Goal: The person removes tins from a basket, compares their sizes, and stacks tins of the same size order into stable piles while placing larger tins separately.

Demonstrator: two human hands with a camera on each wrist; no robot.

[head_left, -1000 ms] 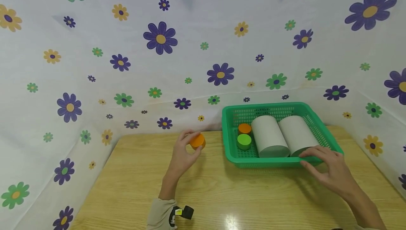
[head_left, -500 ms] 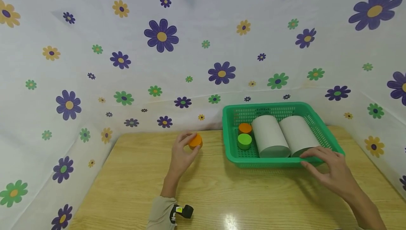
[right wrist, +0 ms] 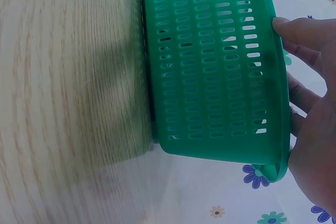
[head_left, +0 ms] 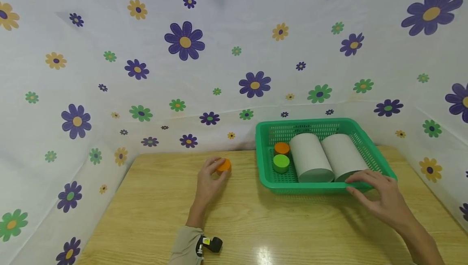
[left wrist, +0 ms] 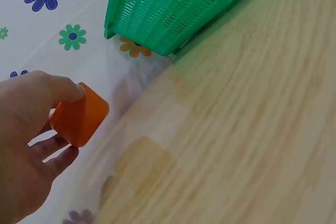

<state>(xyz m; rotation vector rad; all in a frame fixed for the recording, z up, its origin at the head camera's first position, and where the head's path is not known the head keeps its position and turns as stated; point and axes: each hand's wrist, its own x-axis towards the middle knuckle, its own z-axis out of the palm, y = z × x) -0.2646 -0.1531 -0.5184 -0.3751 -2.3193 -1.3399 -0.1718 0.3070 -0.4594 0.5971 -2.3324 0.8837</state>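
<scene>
My left hand [head_left: 208, 181] pinches a small orange round block [head_left: 224, 166] between thumb and fingers, left of the basket. In the left wrist view the orange block [left wrist: 81, 115] shows rounded corners and a thin seam; whether it touches the table I cannot tell. My right hand [head_left: 380, 194] holds the near rim of a green plastic basket [head_left: 307, 187], its thumb outside and fingertips over the edge, as the right wrist view of the basket [right wrist: 210, 77] also shows. Inside lie two white cylinders [head_left: 311, 155] [head_left: 343, 155], an orange round block [head_left: 282, 148] and a green round block [head_left: 281, 163].
The basket stands on a light wooden table [head_left: 146, 216] toward the back right. A white cloth with printed flowers [head_left: 219, 61] hangs behind and along both sides. A small black camera [head_left: 215, 244] is strapped to the left wrist.
My left hand has moved slightly left and down with the orange block, away from the basket. The right hand stays at the rim, and the basket has not moved.
</scene>
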